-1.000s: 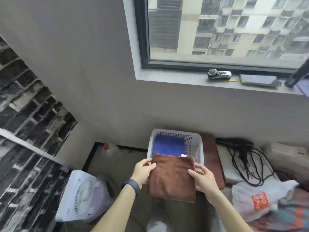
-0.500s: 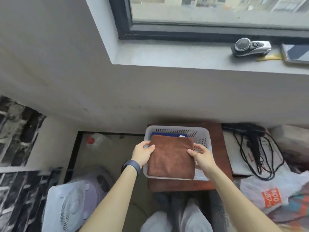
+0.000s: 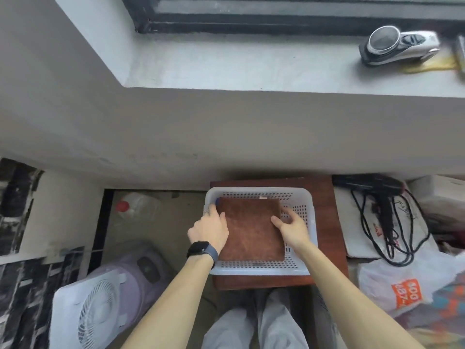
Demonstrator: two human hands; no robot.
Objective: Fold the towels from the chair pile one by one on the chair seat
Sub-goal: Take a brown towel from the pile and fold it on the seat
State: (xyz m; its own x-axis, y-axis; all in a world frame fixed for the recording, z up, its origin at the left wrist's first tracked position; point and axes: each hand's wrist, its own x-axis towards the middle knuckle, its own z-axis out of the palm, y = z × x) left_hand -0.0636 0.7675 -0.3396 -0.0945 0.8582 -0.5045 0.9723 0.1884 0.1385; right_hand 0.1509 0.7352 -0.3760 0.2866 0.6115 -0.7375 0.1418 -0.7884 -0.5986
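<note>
- The brown towel (image 3: 251,230), folded into a flat rectangle, lies inside the white basket (image 3: 261,269); it covers most of the basket's floor and sits closer to the left wall than to the right; a sliver of blue cloth (image 3: 217,200) peeks out beneath its far left corner.
- The left hand (image 3: 210,229) is at the towel's left edge; the thumb lies on the top face and the fingers reach down between the towel and the basket's left wall, so the hand grips that edge; a dark watch (image 3: 201,249) sits on the wrist.
- The right hand (image 3: 292,226) is at the towel's right edge; the thumb presses on the top face and the fingers curl down beside the edge, pinching the fold over the perforated floor.
- The basket stands on a reddish-brown wooden seat (image 3: 327,222) set against the grey wall; the person's legs in grey trousers (image 3: 254,323) show below the seat's near edge.
- On the floor to the left stands a clear bottle (image 3: 141,205) with a red cap; a white fan (image 3: 100,306) sits nearer the camera.
- To the right lies a black hair dryer (image 3: 372,185), its cord looped over a pale surface; a white plastic bag (image 3: 402,290) with orange print lies nearer the camera.
- Above, the grey windowsill (image 3: 251,69) carries a silver-and-black shaver (image 3: 400,45) at its far right.
</note>
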